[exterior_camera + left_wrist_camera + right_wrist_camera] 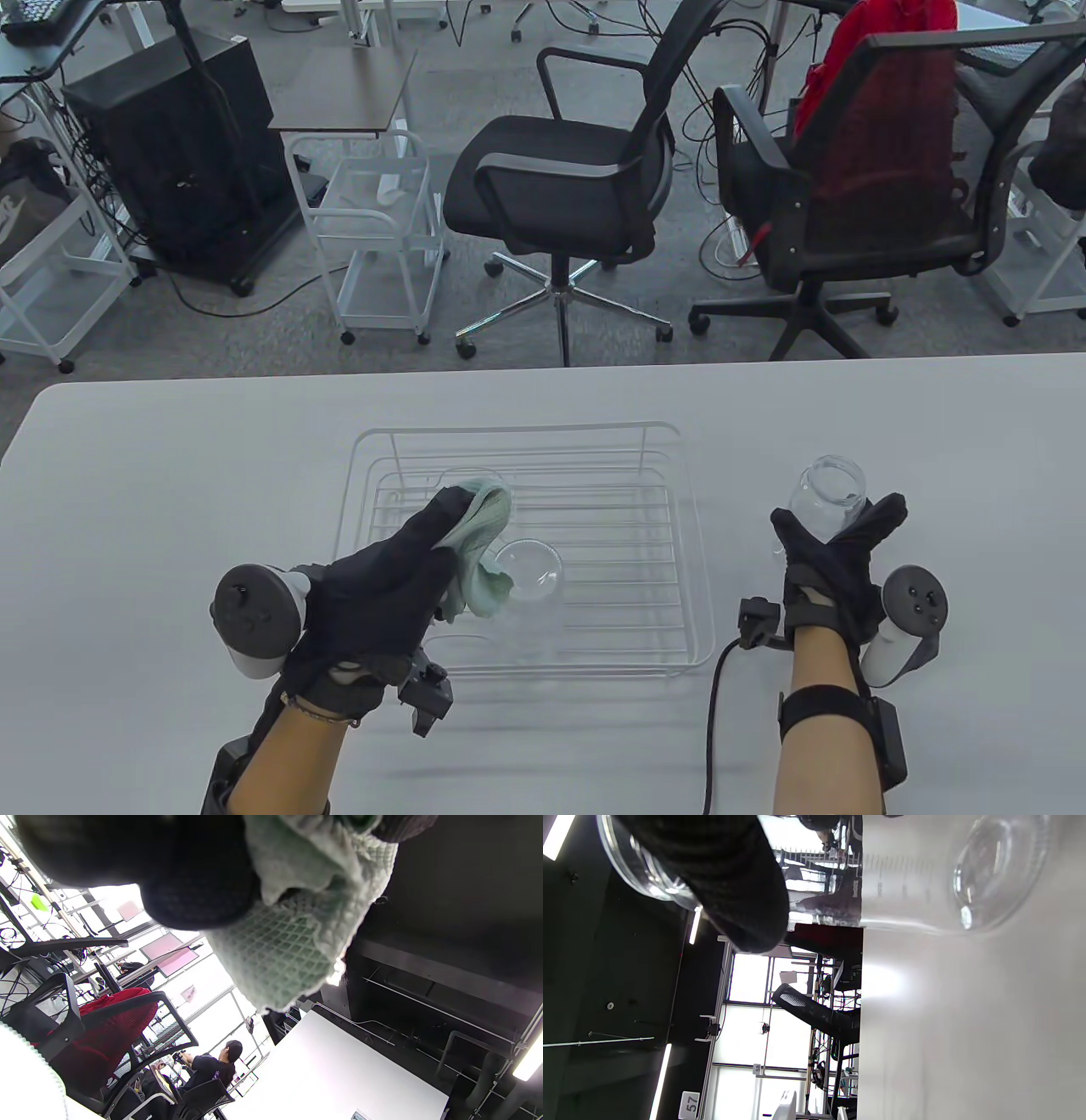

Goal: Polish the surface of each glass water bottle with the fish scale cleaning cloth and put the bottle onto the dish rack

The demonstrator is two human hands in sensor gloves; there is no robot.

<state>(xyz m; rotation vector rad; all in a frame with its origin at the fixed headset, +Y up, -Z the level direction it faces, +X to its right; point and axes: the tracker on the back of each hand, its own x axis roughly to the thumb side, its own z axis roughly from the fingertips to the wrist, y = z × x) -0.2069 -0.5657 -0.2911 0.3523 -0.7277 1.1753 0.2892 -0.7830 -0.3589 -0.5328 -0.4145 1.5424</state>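
Low on the left of the table view, the left hand (382, 586) in its black sensor glove grips a bunched pale green fish scale cleaning cloth (479, 543), fingers curled round it above the white wire dish rack (679, 543) at the middle of the white table (170, 475). A grey tracker (250, 615) sits strapped to the back of that hand. Inside the rack, a clear glass water bottle (528, 574) stands just right of the cloth, its round mouth facing the camera; a second clear rim shows behind the cloth, though I cannot tell what it belongs to. The left wrist view is filled at its top by the gloved fingers (199, 895) and the scale-patterned cloth (280, 959) hanging from them.

Toward the lower right of the table view, the right hand (831, 560) holds another clear glass water bottle (827, 492) from beneath, thumb and fingers spread around its body, well apart from the rack. The right wrist view shows a gloved finger (734, 891) lying across that bottle's glass (628, 866)
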